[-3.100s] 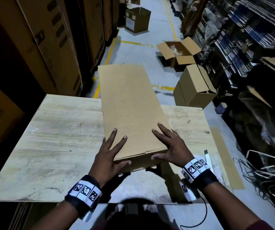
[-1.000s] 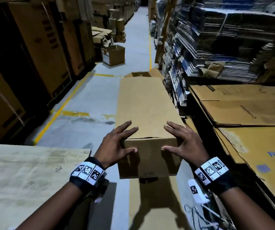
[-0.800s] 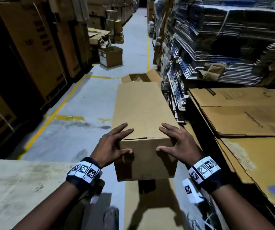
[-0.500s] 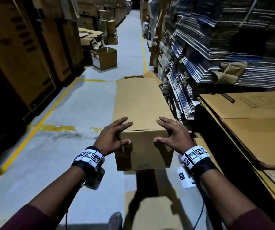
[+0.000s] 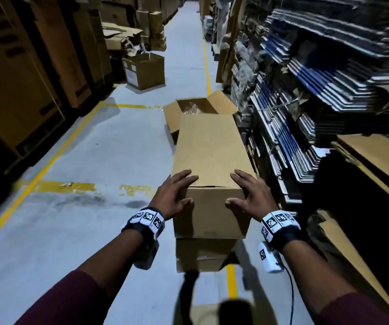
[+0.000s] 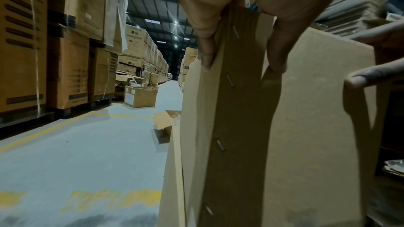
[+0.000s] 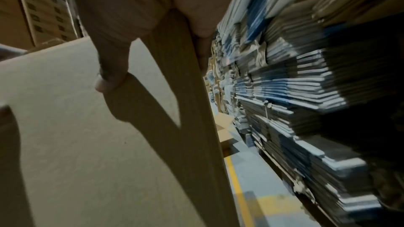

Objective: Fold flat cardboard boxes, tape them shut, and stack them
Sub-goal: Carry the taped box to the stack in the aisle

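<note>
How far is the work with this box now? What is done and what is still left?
Done: the long box is folded into shape, its near end closed; no tape is visible. In hand: the left hand and right hand hold its near end above another box on the floor. Left: letting go so it rests on that box.
</note>
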